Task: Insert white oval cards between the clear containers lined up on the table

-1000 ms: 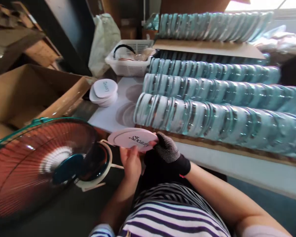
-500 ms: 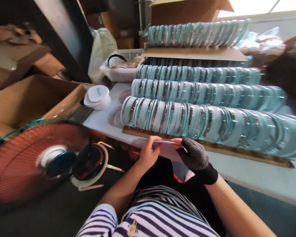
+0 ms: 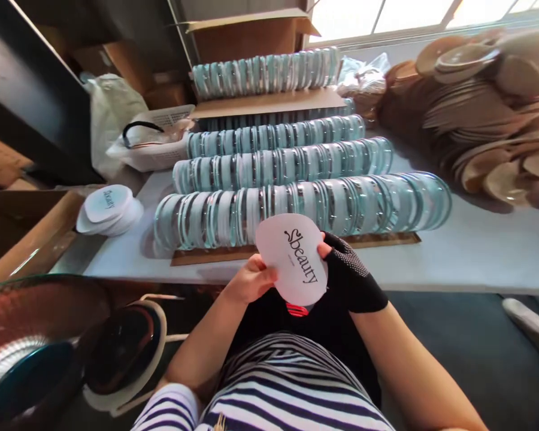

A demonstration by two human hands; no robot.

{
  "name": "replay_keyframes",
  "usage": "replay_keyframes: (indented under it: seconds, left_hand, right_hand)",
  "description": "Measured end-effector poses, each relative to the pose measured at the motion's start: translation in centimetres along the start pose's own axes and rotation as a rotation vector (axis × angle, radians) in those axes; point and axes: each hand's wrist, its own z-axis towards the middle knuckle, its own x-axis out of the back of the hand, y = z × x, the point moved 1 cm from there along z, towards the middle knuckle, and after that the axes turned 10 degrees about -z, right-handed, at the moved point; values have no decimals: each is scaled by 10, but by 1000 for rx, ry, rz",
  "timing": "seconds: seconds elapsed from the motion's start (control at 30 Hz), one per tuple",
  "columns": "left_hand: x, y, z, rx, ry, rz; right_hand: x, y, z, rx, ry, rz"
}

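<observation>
At the near left a fan (image 3: pixel 36 347) with a round grille sits low beside the person, its reddish blades blurred. Above it, an open cardboard box (image 3: pixel 31 239) stands against the left edge of the counter (image 3: pixel 476 257). On the counter's left end lies a small stack of white oval discs (image 3: pixel 108 208), the top one printed with dark lettering. Behind that stack, a white plastic basket (image 3: pixel 153 146) holds a black cable and some wrapped bits.

Toward the middle, rows of clear rings (image 3: pixel 296 206) stand on edge, packed tight side by side — three long rows on the counter, with more on a cardboard sheet at the far side.

In front of the nearest row the person's bare left hand (image 3: pixel 251 281) pinches the lower left edge of a white oval disc (image 3: pixel 291 258), thumb on its face. The disc is held up over the lap, just clear of the counter's near edge, tilted, with "Sbeauty" printed on it (the smaller line under it is too fine to read). The right hand (image 3: pixel 353 278), in a black dotted glove, grips the disc's right edge — so both hands are closed on it.

At the far right a heap of tan rounded pieces (image 3: pixel 485 108) covers the counter's corner under the window.
</observation>
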Motion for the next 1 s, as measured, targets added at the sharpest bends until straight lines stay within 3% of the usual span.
replay_keyframes:
  seconds: [0.03, 0.13, 0.17, 0.27, 0.3, 0.33, 0.43, 0.47, 0.57, 0.6, 0.73, 0.9, 1.0]
  left_hand:
    - [-4, 1, 5, -4, -4, 70]
    - [-18, 1, 20, -91, 80, 358]
    - [-24, 0, 25, -71, 36, 394]
    - [-41, -4, 33, 111, -285, 266]
    - [-45, -5, 36, 151, -338, 245]
    - [-49, -6, 38, 149, -313, 275]
    - [-58, -10, 44, 62, -84, 470]
    - [-62, -13, 46, 72, -97, 465]
    - [-74, -26, 51, 149, -309, 236]
    - [-76, -30, 54, 126, -299, 217]
    - [-77, -42, 71, -76, 1, 514]
    - [-77, -44, 82, -142, 51, 521]
    - [-78, -53, 85, -107, 105, 406]
  right_hand:
    - [9, 1, -2, -5, 33, 14]
    - [33, 7, -9, 69, 298, -119]
    - [39, 10, -12, 71, 329, -130]
    - [53, 18, -22, -14, 128, 50]
    - [58, 20, -25, -39, 67, 120]
    - [63, 21, -28, -49, 61, 149]
    - [80, 23, -34, -45, 251, 60]
    - [84, 24, -35, -50, 259, 52]
    - [89, 28, -37, -76, 97, 156]
    - [91, 30, -36, -64, 99, 167]
    - [99, 40, -28, 96, 477, -128]
    - [93, 52, -37, 337, 811, -701]
    - [78, 56, -45, 431, 853, -804]
